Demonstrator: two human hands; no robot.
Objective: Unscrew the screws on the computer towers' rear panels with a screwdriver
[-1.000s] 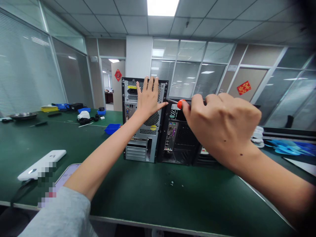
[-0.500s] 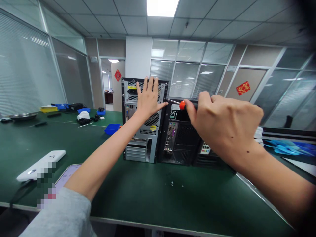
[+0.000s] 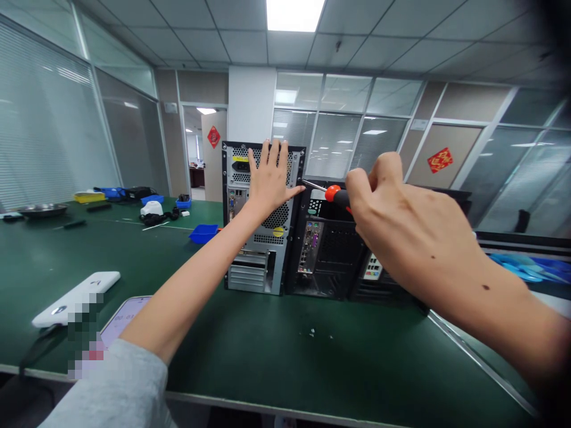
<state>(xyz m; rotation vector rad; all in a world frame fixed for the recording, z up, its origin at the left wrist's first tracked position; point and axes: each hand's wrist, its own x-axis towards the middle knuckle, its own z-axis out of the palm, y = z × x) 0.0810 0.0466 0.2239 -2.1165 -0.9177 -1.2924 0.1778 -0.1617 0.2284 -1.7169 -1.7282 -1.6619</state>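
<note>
A person braces a desktop computer case (image 3: pixel 280 216) with one bare hand and works a screwdriver (image 3: pixel 335 194) with the other in a glass-walled office. The left grip (image 3: pixel 269 185) is released, its palm laid on the upper part of the metal rear panel, fingers spread and pointing up towards the top edge. The right grip (image 3: pixel 404 217) is clenched around the dark handle of the screwdriver, its red-orange collar showing ahead of the knuckles. The thin shaft points left to the upper right edge of the case, just above the tip of the left thumb.

The case stands upright on a dark green worktop (image 3: pixel 267 351), its rear turned to the person. Close beside it, on the right, stands a black computer tower (image 3: pixel 332 249) with a strip of ports, and another dark unit (image 3: pixel 372 289) is partly hidden behind the right arm. A blue tray (image 3: pixel 204 233) sits to the left of the case, and small pale scraps (image 3: pixel 312 332) lie in front of the tower. Nearer the person, a white device (image 3: pixel 78 297) with a dark cable rests beside a phone (image 3: pixel 126 321), which is partly covered by the left arm.
</note>
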